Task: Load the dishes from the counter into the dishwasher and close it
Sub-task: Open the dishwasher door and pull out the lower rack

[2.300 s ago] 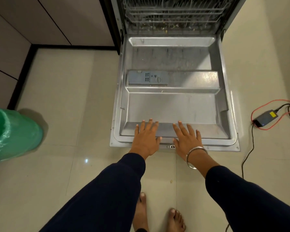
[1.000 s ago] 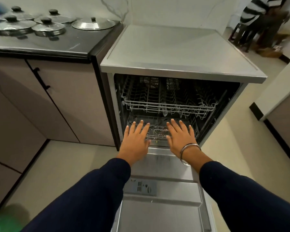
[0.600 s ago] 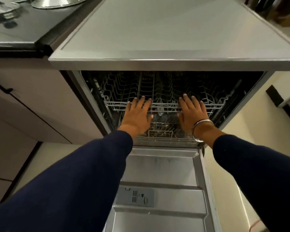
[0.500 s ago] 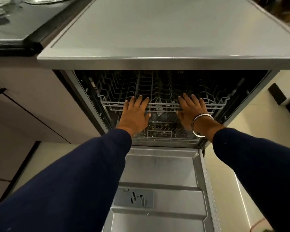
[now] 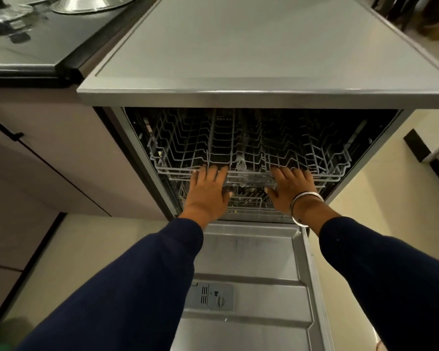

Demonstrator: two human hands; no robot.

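Head view: both hands, left [image 5: 208,193] and right [image 5: 290,190], curl fingertips over the grey wire upper rack [image 5: 249,158] at frame centre; best pull evenly, straight out.

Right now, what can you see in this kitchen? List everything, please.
Dishwasher: one, grey steel, centre, open.
Dishwasher door: one, steel, folded down below the hands.
Upper rack: one, grey wire, inside the opening, no dishes visible in it.
Detergent dispenser: one, grey, on the door's inner face.
Counter: one, dark, upper left.
Steel lids: at least two, silver, on the counter, partly cut off.
Cabinet fronts: beige, left.
Bangle: one, silver, right wrist.
Sleeves: two, navy.
Left hand: fingers on the rack's front rail.
Right hand: likewise.
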